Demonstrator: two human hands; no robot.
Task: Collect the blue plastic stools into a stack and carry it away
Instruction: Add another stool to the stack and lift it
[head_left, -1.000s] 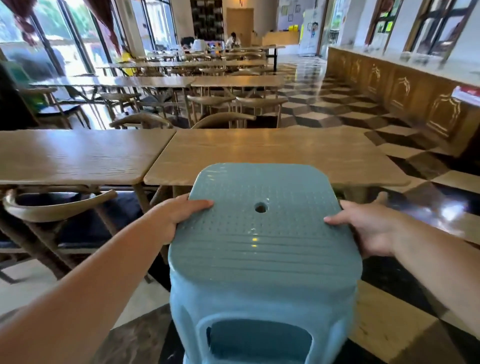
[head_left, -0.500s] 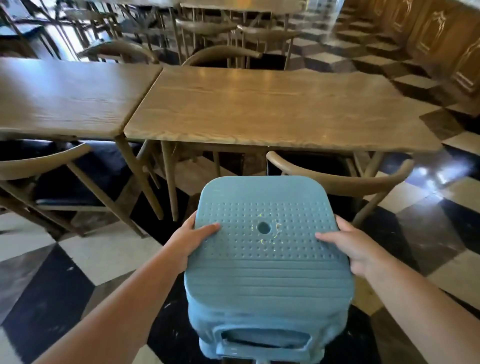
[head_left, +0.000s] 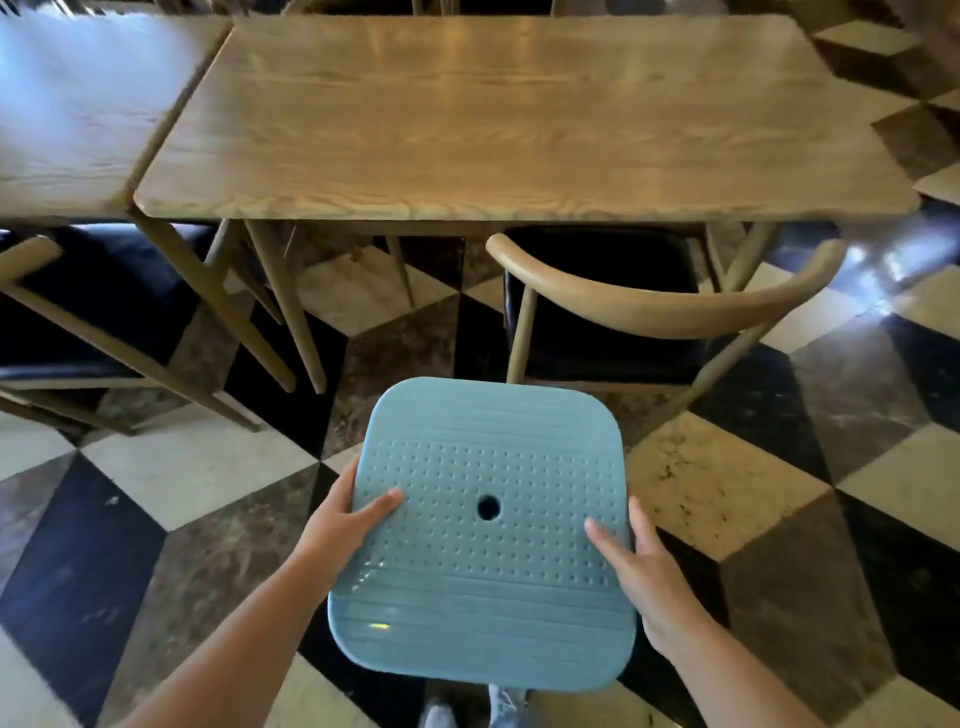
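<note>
Blue stool is seen from straight above, seat top facing the camera, held over the checkered floor in front of the person's shoes. Whether it's one stool or a stack underneath can't be told; only the top seat shows.

Left hand grips the seat's left edge, thumb lying on the dotted surface, fingers wrapped under and out of sight. Right hand is at the right edge w/ fingers spread along the rim, thumb on top; looks like a looser, flatter hold than the left, but how far it wraps under isn't visible.

Risks from here, as I judge them:
- Right-side grip seems shallow, so the stool could tip or slide out on that side if lifted or swung fast.
- Wooden chair w/ curved backrest sits just beyond the stool, and the worktop legs are near. Moving fwd could knock the stool into them.
- Floor looks glossy; a dropped stool could skid.
- Legs are hidden below the seat, so aligning onto another stool would be partly blind and could jam.
</note>
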